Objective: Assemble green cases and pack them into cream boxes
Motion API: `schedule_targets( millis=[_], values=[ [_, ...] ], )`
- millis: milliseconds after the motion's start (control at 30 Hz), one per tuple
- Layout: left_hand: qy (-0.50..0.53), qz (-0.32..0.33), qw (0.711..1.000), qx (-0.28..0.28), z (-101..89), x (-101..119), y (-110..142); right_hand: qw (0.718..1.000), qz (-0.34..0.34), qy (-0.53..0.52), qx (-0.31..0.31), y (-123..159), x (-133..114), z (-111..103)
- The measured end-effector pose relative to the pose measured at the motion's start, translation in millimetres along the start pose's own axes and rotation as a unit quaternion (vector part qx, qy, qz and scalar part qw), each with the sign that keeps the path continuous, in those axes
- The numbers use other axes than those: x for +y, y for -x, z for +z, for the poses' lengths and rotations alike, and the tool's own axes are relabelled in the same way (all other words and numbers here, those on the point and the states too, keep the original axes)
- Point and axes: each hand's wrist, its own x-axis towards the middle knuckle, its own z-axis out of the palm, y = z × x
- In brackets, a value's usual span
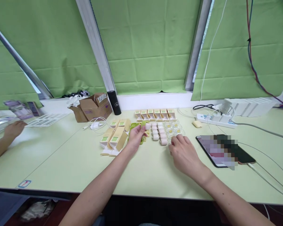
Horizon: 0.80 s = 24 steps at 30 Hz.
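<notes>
On the bench (153, 179), left hand (135, 138) pinches a small green-and-white piece (146, 125) by the green tray (133, 126); right hand (184, 153) curls beside clear plastic cups (176, 125) (grip hidden; cannot tell if closed).

We saw plain green blinds (153, 47) and a pale yellow-green tabletop (73, 166). We had cream cartons (118, 137) with green label squares, small rounded pieces (163, 136) in pale pink and white, a lime-green tray (133, 126), and clear containers (170, 131) with yellow centres. Our held piece (146, 125) was green and whitish pink. We noted a black bottle (114, 103) with white lettering, a brown cardboard box (94, 110), and red and blue cables (250, 51).
</notes>
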Motion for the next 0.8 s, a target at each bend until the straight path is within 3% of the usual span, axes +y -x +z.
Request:
schedule_targets(
  millis=[167,267,500,600,667,700,733,800],
  values=[
    [-0.006,0.02,1.0,0.008,-3.2,-2.1,-3.0,0.996,-0.067,-0.047,0.026,-23.9,-35.0,3.5],
    [-0.008,0.028,0.999,0.014,-4.5,-2.4,-4.1,0.993,-0.097,-0.066,0.011,-39.7,-44.1,7.8],
    [-0.01,0.037,0.999,0.029,-4.5,0.3,-3.5,0.984,-0.064,-0.165,-0.013,-50.9,-35.2,12.6],
    [-0.01,0.043,0.998,0.041,-4.6,3.4,-2.6,0.963,-0.038,-0.265,-0.036,-60.5,-25.4,17.3],
    [-0.001,0.047,0.998,0.051,-4.6,6.1,-2.0,0.918,0.01,-0.397,-0.014,-71.2,-17.2,20.8],
    [0.007,0.048,0.997,0.055,-4.6,7.4,-1.7,0.87,0.038,-0.491,-0.006,-76.9,-13.1,22.2],
    [0.016,0.048,0.997,0.059,-4.5,8.6,-1.4,0.8,0.061,-0.597,-0.001,-82.4,-9.4,23.3],
    [0.034,0.043,0.997,0.062,-4.3,10.2,-0.8,0.613,0.076,-0.787,-0.002,-91.3,-4.1,24.5]
  ],
)
